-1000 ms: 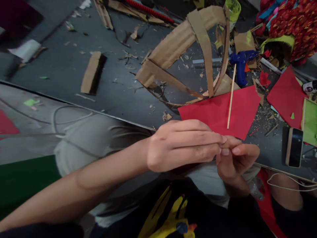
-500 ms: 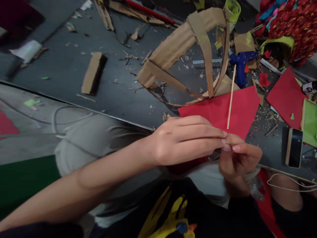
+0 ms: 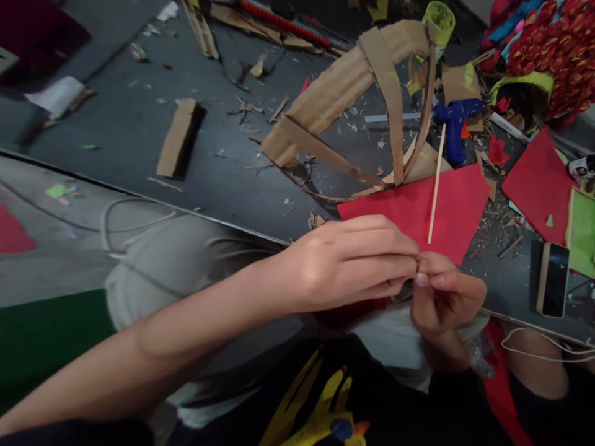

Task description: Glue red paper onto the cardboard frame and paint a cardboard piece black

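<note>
My left hand [image 3: 353,263] reaches in from the lower left, its fingers pressed together and touching the fingertips of my right hand [image 3: 446,291]. My right thumb and finger are pinched. Anything between the fingertips is too small or hidden to name. Just beyond the hands lies a red sheet [image 3: 400,207] with a thin wooden stick [image 3: 436,186] on it. A frame of cardboard strips [image 3: 325,102] stands behind the sheet, and a blue glue gun [image 3: 455,124] rests to its right.
A cardboard block [image 3: 176,139] lies left on the dark table [image 3: 227,204]. At the right are a phone [image 3: 553,279], another red sheet [image 3: 534,186], a green piece [image 3: 583,232] and a marker [image 3: 509,127]. A yellow-green cup [image 3: 439,28] stands at the back amid scraps.
The fingers of my left hand have drawn back slightly to the left at the fingertips, and my right hand has shifted a little left. The view has moved slightly.
</note>
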